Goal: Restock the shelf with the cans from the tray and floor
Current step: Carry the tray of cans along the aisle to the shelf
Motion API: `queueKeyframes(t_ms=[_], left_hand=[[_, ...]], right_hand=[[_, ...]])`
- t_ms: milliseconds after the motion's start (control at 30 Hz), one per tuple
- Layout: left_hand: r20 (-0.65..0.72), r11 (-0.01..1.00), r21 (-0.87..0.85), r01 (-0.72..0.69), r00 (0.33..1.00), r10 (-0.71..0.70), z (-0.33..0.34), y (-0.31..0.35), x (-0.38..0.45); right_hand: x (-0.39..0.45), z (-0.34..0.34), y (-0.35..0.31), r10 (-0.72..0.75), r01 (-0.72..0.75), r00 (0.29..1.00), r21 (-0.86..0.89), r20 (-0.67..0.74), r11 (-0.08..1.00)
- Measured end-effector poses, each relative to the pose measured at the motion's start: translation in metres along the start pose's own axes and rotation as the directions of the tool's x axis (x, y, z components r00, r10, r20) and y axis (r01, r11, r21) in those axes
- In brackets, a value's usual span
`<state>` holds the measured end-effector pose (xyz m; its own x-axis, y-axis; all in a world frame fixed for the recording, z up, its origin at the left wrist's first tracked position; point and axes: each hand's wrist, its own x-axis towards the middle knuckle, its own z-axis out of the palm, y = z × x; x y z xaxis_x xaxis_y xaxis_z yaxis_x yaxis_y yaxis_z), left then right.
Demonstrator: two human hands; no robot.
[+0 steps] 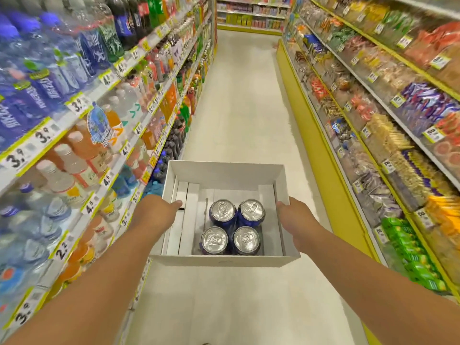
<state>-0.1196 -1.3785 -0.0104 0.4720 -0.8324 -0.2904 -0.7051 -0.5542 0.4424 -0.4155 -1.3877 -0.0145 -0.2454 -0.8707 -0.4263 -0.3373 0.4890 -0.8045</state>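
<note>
I carry a white cardboard tray (224, 170) in front of me, above the aisle floor. My left hand (159, 210) grips its left wall with the thumb hooked over the rim. On the opposite wall my right hand (296, 215) grips the same way. Several blue cans with silver tops (235, 226) stand upright in a tight square in the tray's near half. The drinks shelf (104, 80) runs along my left, full of bottles.
A snack shelf (388, 135) with a yellow base lines the right side. The pale aisle floor (244, 108) stretches ahead to a far shelf (251, 13) across the end. No cans show on the floor in this view.
</note>
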Motion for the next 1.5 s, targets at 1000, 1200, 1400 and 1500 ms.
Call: queueKeyframes(t_ms=[1000,1200,1400,1500], left_hand=[[-0.088,0.941,-0.124,0.315,0.941,-0.327,0.002,0.225,0.509],[-0.105,0.892,-0.249,0.376,0.905,-0.411,-0.016,0.234,0.570],[-0.170,0.784,-0.360,0.505,0.791,-0.588,-0.012,0.234,0.602],[-0.188,0.726,-0.375,0.576,0.720,-0.668,-0.001,0.236,0.615]], right_hand=[[0.548,0.141,-0.329,-0.071,0.133,0.949,-0.188,0.306,0.973],[0.612,0.187,-0.385,-0.098,0.203,0.918,-0.243,0.384,0.949],[0.667,0.234,-0.429,-0.120,0.312,0.834,-0.280,0.539,0.908],[0.697,0.258,-0.441,-0.124,0.372,0.771,-0.283,0.625,0.884]])
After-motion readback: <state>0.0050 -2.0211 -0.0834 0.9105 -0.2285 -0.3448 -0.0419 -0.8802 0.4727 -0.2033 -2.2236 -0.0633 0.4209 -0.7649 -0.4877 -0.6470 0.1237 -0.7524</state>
